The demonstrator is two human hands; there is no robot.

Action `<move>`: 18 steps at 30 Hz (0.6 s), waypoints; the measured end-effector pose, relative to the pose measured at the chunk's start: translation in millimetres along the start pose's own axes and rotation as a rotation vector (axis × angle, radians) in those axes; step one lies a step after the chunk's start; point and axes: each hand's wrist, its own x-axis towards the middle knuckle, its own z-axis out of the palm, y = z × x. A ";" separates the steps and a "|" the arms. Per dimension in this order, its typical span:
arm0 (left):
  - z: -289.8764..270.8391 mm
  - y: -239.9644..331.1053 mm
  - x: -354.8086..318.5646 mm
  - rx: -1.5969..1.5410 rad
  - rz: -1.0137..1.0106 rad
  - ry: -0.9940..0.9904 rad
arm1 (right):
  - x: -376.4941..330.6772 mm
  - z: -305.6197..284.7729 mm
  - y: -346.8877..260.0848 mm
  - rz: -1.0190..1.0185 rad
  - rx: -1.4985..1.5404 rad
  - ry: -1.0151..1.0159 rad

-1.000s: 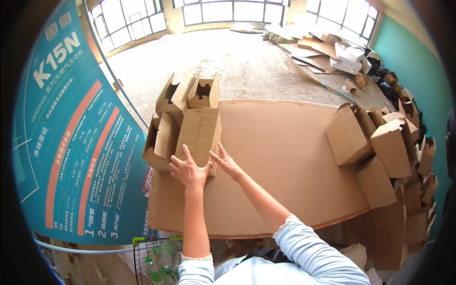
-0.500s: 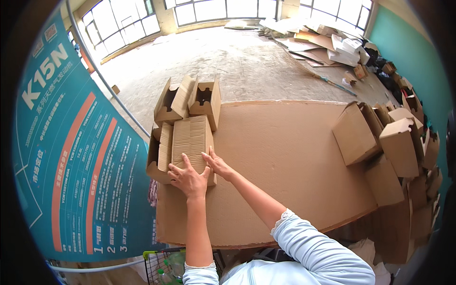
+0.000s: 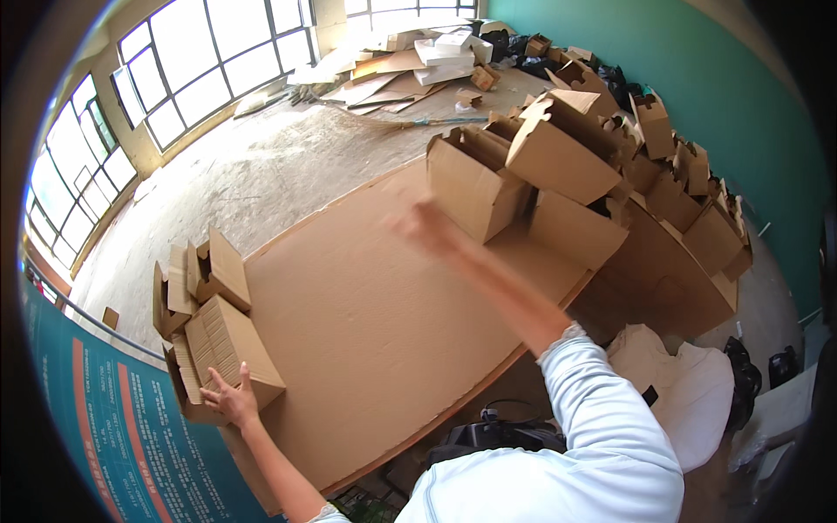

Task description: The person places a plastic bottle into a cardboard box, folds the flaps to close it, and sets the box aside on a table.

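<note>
My left hand (image 3: pixel 232 397) rests with fingers spread on the top and near edge of a cardboard box (image 3: pixel 220 340), whose ribbed brown top faces up. Around that box, at the left end of the cardboard-covered table (image 3: pixel 366 322), stand several other cartons, among them an open-topped box (image 3: pixel 222 268) behind it. My right hand (image 3: pixel 420 225) is smeared by motion over the far part of the table, its fingers unclear. Close to its right stands an open carton (image 3: pixel 471 187) at the front of a pile, with another tilted carton (image 3: pixel 558 152) beside it.
More open cartons (image 3: pixel 697 213) heap up toward the green wall (image 3: pixel 715 96). Flattened cardboard and white foam (image 3: pixel 449 61) lie at the back. A teal banner (image 3: pixel 131 436) stands at the lower left; a white sack (image 3: pixel 671 383) lies at the lower right.
The view has swung right. My right hand has left the box at the left and reached across to the pile of cartons. My left hand stays on the box.
</note>
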 end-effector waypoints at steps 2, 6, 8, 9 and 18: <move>3.1 -5.9 -4.3 -0.022 0.041 0.019 | 14.7 -100.1 34.7 -0.080 -0.437 0.328; -0.3 -18.9 -41.6 -0.196 0.123 0.159 | -5.0 -251.1 85.2 -0.006 -0.873 0.349; -26.8 -11.6 -82.8 -0.200 0.135 0.166 | -23.3 -288.7 107.6 0.425 -0.891 -0.036; -23.8 -19.2 -99.0 -0.153 0.143 0.160 | -30.0 -311.1 136.6 0.483 -0.787 -0.217; -44.7 -165.5 -269.0 -0.255 -0.381 0.117 | -25.6 -284.1 48.5 0.200 -0.627 -0.313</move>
